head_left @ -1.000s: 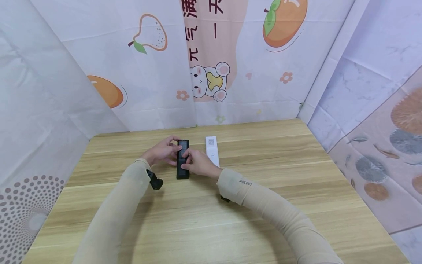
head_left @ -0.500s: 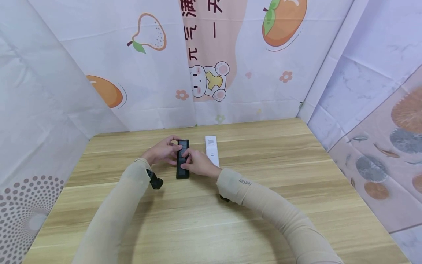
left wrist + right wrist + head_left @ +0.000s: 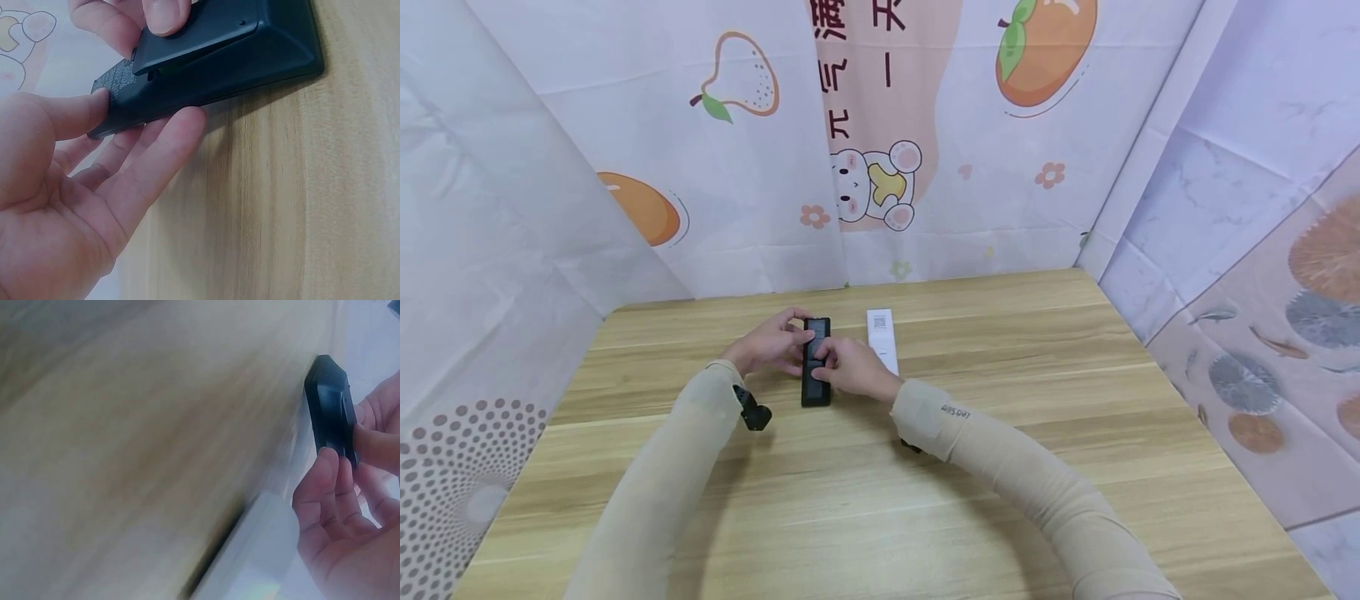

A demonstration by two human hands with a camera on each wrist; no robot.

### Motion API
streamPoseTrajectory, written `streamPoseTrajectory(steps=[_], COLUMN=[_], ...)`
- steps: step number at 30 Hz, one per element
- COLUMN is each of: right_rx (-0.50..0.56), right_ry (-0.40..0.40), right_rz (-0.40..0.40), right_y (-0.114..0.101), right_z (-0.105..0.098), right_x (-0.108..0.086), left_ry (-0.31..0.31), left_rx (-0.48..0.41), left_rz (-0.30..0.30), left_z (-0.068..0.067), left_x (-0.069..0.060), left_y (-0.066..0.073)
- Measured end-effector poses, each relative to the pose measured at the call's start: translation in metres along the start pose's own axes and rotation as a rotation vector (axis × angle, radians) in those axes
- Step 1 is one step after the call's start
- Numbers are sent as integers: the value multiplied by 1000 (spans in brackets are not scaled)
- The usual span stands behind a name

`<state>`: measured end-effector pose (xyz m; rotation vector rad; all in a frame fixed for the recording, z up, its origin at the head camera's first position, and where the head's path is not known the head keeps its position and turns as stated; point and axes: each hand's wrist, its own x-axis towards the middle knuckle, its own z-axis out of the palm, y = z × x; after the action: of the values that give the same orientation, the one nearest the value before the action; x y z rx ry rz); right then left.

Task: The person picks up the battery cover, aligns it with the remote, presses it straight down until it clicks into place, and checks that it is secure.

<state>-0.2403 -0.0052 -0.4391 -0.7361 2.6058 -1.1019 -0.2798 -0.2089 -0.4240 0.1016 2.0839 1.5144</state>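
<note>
A black remote control [image 3: 816, 392] lies back up on the table, its long side pointing away from me. My left hand [image 3: 771, 342] holds its far part, thumb on top and fingers along the left side, as the left wrist view shows. With thumb and fingertips, my right hand [image 3: 856, 369] pinches the battery cover [image 3: 215, 34] on the near half. One end of that cover stands raised, with a thin dark gap between it and the remote's body [image 3: 250, 67]. What lies under the cover is hidden.
A long white object [image 3: 882, 333] with a QR code, perhaps another remote, lies just right of the black one, partly behind my right hand. The wooden table [image 3: 820, 517] ends at a printed curtain [image 3: 760, 200] at the back.
My right hand has shifted very slightly away from me along the remote with the cover's edge. My left hand, the remote and the white object stay in place.
</note>
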Motion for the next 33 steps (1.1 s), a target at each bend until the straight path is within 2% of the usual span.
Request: streamPoseTrajectory(steps=[12, 20, 33], right_rx=[20, 27, 59], right_ry=[34, 24, 29], right_rz=[21, 21, 47], right_y=[4, 0, -1], right_z=[0, 0, 0], right_x=[1, 2, 3], left_ry=[3, 21, 19], left_rx=[-1, 36, 20], left_rz=[16, 8, 6], left_z=[1, 0, 0], left_x=[6, 4, 4], left_y=[-2, -2, -3])
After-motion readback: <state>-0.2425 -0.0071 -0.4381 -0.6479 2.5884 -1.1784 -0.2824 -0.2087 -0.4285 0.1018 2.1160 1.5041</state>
